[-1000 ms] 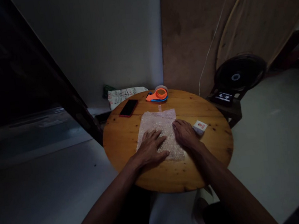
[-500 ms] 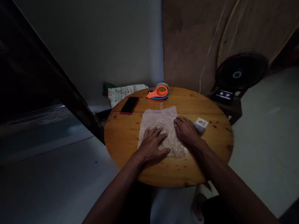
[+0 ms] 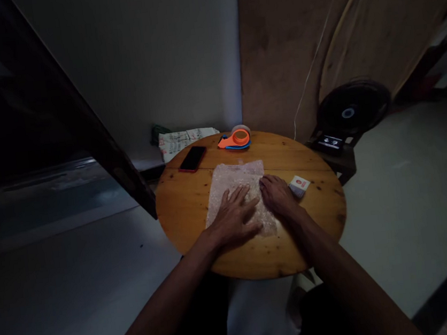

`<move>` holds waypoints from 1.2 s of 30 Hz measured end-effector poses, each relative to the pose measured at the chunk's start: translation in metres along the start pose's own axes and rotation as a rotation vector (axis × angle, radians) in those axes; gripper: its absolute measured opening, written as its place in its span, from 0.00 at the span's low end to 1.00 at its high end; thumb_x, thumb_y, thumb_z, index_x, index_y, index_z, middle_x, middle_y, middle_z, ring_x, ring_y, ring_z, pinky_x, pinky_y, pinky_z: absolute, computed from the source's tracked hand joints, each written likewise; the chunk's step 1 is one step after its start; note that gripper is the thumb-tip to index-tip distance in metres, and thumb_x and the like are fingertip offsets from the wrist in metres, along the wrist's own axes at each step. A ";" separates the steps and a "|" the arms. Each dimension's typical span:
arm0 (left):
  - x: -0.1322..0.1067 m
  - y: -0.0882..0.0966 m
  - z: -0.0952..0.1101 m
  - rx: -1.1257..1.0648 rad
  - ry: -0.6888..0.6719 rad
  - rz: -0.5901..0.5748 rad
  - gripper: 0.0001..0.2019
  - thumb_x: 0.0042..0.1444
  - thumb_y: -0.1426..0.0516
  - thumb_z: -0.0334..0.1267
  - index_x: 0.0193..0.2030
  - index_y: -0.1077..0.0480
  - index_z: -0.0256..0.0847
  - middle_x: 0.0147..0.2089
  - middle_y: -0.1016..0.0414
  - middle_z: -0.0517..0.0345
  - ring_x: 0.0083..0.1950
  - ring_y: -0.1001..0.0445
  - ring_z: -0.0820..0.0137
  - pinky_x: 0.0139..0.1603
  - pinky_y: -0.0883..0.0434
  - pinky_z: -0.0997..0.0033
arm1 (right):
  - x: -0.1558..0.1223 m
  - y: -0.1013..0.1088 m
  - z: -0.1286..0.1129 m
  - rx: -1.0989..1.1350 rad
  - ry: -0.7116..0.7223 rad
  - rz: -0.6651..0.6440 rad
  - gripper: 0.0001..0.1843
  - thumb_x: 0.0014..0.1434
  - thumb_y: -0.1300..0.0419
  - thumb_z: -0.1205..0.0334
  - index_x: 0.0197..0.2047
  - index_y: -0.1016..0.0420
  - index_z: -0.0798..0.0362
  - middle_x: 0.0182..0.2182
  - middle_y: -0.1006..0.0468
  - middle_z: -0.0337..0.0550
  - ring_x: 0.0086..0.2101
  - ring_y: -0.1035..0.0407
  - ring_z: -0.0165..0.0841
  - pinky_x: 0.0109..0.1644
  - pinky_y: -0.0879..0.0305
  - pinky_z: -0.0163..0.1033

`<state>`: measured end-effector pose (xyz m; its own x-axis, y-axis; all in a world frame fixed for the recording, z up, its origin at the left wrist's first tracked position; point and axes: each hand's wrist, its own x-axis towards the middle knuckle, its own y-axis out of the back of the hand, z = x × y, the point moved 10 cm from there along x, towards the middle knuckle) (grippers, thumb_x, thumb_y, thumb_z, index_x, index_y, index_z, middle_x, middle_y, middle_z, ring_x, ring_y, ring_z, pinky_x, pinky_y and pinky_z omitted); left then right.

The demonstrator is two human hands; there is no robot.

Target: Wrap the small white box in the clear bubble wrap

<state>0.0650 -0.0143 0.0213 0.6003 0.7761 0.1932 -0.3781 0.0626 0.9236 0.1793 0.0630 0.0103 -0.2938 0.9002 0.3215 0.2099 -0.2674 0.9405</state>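
A sheet of bubble wrap (image 3: 233,180) lies flat in the middle of a round wooden table (image 3: 183,204). My left hand (image 3: 234,217) rests flat on its near part, fingers spread and stretched forward. My right hand (image 3: 277,198) lies on the sheet's right edge, fingers pressed down on it. A small white box with a red mark (image 3: 299,185) sits just right of my right hand.
An orange tape dispenser (image 3: 236,139) and a dark phone with a red rim (image 3: 192,158) lie at the table's far edge. A folded printed sack (image 3: 180,139) sits behind the table. A black fan (image 3: 348,112) stands at the right; boards lean on the wall.
My left hand has slid forward and to the right on the bubble wrap, closer to my right hand. The right hand stays in place.
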 end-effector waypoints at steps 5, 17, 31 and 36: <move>-0.003 -0.016 0.000 0.003 -0.019 -0.101 0.37 0.54 0.50 0.64 0.67 0.46 0.50 0.73 0.56 0.50 0.73 0.62 0.49 0.67 0.63 0.37 | 0.001 -0.001 -0.001 -0.036 -0.011 -0.020 0.19 0.67 0.56 0.62 0.53 0.30 0.56 0.54 0.30 0.52 0.51 0.37 0.39 0.55 0.46 0.41; -0.003 -0.017 -0.002 0.020 -0.028 -0.077 0.37 0.54 0.50 0.65 0.67 0.45 0.51 0.72 0.53 0.49 0.72 0.59 0.47 0.67 0.62 0.36 | -0.003 0.030 0.002 -0.047 0.053 -0.003 0.20 0.65 0.55 0.64 0.54 0.30 0.58 0.58 0.34 0.55 0.57 0.41 0.43 0.59 0.46 0.46; -0.003 -0.019 -0.004 0.015 -0.030 -0.063 0.37 0.53 0.49 0.64 0.67 0.45 0.51 0.72 0.52 0.50 0.72 0.58 0.47 0.67 0.62 0.36 | -0.043 0.049 0.089 0.011 -0.282 -0.057 0.26 0.54 0.41 0.57 0.55 0.33 0.57 0.48 0.25 0.56 0.46 0.31 0.46 0.47 0.38 0.45; -0.003 -0.019 -0.005 0.011 -0.026 -0.068 0.36 0.53 0.50 0.64 0.66 0.44 0.51 0.72 0.52 0.50 0.72 0.57 0.47 0.66 0.62 0.36 | -0.047 0.054 0.103 0.258 -0.407 -0.007 0.22 0.50 0.39 0.54 0.48 0.28 0.54 0.40 0.23 0.49 0.39 0.29 0.41 0.41 0.36 0.41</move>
<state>0.0671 -0.0151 0.0015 0.6426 0.7536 0.1381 -0.3282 0.1078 0.9385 0.3000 0.0416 0.0350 0.0820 0.9769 0.1974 0.4491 -0.2130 0.8677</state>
